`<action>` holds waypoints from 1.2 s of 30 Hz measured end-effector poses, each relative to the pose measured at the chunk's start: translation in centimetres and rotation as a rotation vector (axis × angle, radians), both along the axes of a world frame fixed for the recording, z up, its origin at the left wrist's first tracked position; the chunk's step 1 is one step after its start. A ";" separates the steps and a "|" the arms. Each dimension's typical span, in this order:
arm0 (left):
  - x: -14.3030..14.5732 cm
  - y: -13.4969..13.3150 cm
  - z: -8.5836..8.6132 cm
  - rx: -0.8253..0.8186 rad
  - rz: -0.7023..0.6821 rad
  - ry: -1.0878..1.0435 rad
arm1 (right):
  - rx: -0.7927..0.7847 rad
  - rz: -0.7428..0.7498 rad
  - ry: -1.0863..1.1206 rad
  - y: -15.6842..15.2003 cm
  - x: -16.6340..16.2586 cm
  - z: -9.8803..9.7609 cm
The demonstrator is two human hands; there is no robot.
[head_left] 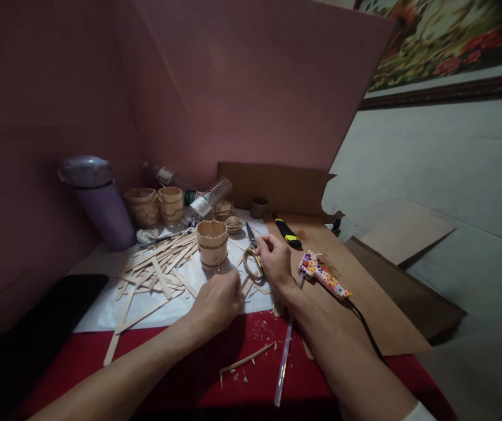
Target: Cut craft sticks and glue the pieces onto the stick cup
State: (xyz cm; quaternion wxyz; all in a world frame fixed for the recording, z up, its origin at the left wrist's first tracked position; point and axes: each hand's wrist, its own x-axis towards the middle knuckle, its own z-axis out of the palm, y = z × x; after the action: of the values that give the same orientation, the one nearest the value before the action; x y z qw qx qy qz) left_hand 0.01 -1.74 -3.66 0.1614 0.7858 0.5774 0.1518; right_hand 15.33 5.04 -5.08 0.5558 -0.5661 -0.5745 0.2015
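Note:
My right hand (274, 258) rests on the yellow-handled scissors (253, 254), fingers curled round the handle loops. Just left of it, my left hand (218, 301) lies on the white sheet (101, 313) with fingers curled down among the wooden craft sticks (158, 270); what it pinches is hidden. A small barrel built of craft sticks (212, 242) stands upright a little beyond both hands. A flower-patterned glue gun (323, 276) lies on brown cardboard (364, 316) right of my right wrist.
A purple tumbler (101, 202) stands at the back left. Two stick baskets (156, 206), plastic bottles (209, 199), twine balls (228, 217) and a yellow-black cutter (286, 231) sit behind. A glue stick (283, 359) and wood splinters lie on the red cloth (198, 374). Pink board walls the back.

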 end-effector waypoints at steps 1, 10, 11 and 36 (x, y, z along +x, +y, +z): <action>-0.1 -0.2 0.1 0.002 -0.005 -0.029 | 0.000 0.002 0.001 0.0 0.0 -0.1; -0.5 -0.2 0.0 -0.020 0.007 -0.600 | 0.019 -0.024 -0.109 0.1 0.1 -0.1; -0.5 -0.1 -0.1 -0.010 0.021 -0.629 | 0.014 -0.031 -0.172 0.0 0.3 0.2; -0.4 0.7 -0.8 0.017 0.052 -0.518 | -0.353 0.066 -0.004 0.5 2.5 2.4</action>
State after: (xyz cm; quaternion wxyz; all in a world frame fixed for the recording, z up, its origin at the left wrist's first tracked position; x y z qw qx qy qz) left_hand -0.43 -1.06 -4.46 0.2932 0.7069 0.5357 0.3568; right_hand 17.86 5.52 -2.65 0.4400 -0.6361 -0.5494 0.3162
